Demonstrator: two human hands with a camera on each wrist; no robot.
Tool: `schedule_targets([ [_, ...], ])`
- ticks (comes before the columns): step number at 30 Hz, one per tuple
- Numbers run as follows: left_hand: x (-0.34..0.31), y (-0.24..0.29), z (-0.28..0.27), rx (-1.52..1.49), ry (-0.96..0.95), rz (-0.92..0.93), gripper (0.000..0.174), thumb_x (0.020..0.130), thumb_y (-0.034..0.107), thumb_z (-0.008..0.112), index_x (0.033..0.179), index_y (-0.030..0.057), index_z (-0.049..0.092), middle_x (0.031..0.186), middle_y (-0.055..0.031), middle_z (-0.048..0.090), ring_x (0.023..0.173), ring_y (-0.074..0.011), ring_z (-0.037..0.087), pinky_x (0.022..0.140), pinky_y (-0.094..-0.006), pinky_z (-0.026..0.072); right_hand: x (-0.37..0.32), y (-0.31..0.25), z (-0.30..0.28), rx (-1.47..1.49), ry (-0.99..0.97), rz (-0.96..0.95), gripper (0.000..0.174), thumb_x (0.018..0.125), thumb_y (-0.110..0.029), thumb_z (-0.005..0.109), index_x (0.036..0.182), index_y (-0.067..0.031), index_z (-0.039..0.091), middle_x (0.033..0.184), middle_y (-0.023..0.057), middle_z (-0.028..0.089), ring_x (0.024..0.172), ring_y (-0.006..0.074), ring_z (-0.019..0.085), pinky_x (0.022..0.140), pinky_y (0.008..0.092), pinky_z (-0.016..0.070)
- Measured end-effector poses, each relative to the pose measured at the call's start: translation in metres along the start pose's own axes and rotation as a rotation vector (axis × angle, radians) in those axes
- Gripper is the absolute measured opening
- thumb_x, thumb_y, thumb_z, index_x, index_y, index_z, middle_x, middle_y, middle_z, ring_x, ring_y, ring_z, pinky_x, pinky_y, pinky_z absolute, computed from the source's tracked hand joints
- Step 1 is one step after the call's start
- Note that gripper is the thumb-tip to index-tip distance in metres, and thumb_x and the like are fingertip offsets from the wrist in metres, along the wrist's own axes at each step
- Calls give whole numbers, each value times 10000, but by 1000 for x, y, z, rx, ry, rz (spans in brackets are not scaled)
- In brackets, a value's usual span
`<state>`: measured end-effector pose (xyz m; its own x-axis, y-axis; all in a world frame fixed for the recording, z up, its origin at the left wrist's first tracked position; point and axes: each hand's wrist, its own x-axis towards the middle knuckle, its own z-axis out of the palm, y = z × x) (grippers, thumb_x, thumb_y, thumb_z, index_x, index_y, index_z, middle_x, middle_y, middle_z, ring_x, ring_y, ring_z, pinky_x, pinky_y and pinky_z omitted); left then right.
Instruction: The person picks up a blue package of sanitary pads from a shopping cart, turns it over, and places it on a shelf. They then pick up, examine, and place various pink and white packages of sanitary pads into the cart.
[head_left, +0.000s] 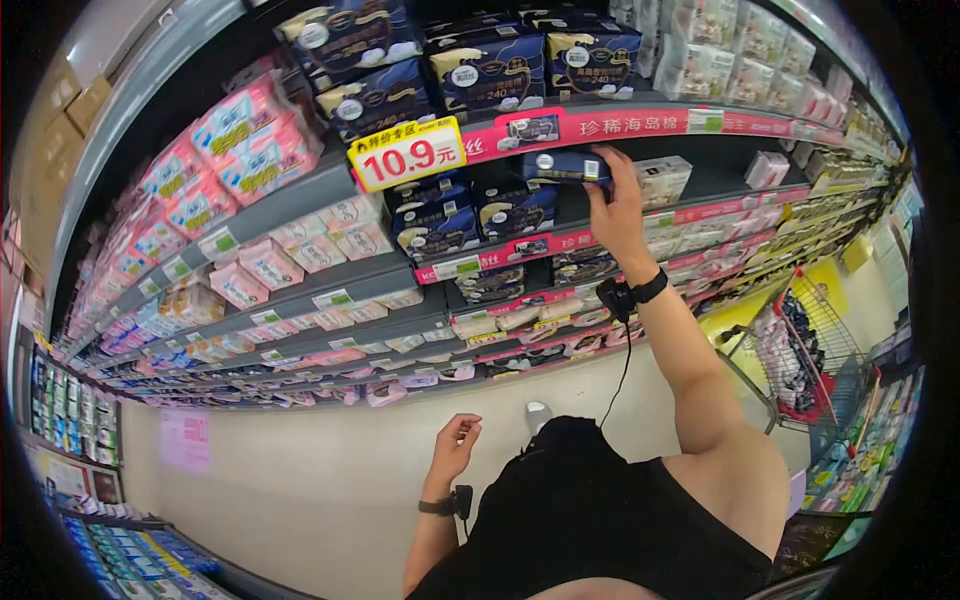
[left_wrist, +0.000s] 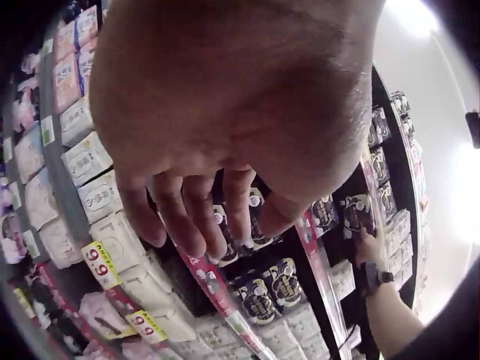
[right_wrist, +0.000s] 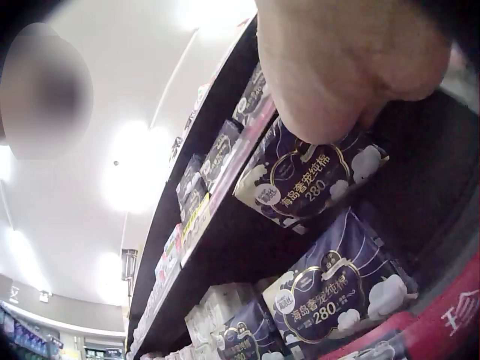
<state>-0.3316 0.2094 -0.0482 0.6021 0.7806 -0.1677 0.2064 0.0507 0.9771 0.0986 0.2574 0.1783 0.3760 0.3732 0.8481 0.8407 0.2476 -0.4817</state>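
Observation:
My right hand [head_left: 622,220] grips a dark blue pack of sanitary pads [head_left: 556,166] by its right end, thumb on the near side, just under the upper shelf's pink edge strip. Gold lettering and "280" show on this pack [right_wrist: 304,176] in the right wrist view, where most of the fingers are hidden. Below it on the shelf stand more dark blue packs [right_wrist: 341,281] of the same look. My left hand [head_left: 457,442] hangs low beside my body with loosely bent fingers, holding nothing. In the left wrist view its palm [left_wrist: 240,105] fills the upper middle.
A yellow price sign [head_left: 409,155] reading 10.9 juts from the upper shelf edge. Pink packs [head_left: 240,140] line the shelf to the left. White packs [head_left: 664,180] stand right of my hand. A shopping cart [head_left: 810,350] is behind to the right.

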Motion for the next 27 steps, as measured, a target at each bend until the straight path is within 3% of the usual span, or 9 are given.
schedule_targets([
  [4,53,18,9,95,-67,-24,195,970,150,646,1129,38,637,948,-13,658,858,-95,600,784,-268,496,18,31,29,95,-184,-58,431,881,-8,652,1299,-17,546,1292,238,549,1168,440,531,988,431,438],
  [8,107,32,24,101,-90,3,200,965,149,651,1132,39,636,949,-21,660,851,-101,603,780,-273,497,27,60,39,67,-303,-72,344,903,-60,674,1236,-36,594,1231,213,600,1137,437,537,979,441,430],
  [12,139,34,36,100,-112,55,214,955,156,657,1136,44,644,923,-29,665,828,-115,603,751,-274,496,32,72,45,254,-372,-16,278,914,-107,675,1179,-41,623,1168,188,627,1087,400,562,947,438,437],
  [16,159,32,37,123,-168,42,211,954,161,656,1135,54,647,922,-26,660,841,-118,604,744,-269,492,27,85,44,146,-480,8,262,910,-90,659,1163,-27,629,1116,186,646,1071,372,587,942,433,442],
  [21,184,42,27,174,-243,41,210,961,172,645,1135,56,644,923,-24,658,860,-117,605,732,-272,483,20,97,44,103,-619,-26,295,933,-103,615,1214,-13,600,1177,216,623,1151,400,555,1008,422,427],
  [24,199,35,21,140,-298,33,216,962,182,645,1136,54,643,930,-23,657,869,-118,603,746,-274,478,18,95,42,111,-673,40,334,969,-146,597,1275,-15,576,1254,193,617,1204,367,552,1025,406,417],
  [27,210,31,10,138,-388,70,231,958,195,652,1144,60,639,930,-16,649,866,-115,595,750,-266,467,21,89,35,266,-744,410,397,1023,-241,545,1351,-17,535,1360,171,581,1262,294,531,1048,382,402],
])
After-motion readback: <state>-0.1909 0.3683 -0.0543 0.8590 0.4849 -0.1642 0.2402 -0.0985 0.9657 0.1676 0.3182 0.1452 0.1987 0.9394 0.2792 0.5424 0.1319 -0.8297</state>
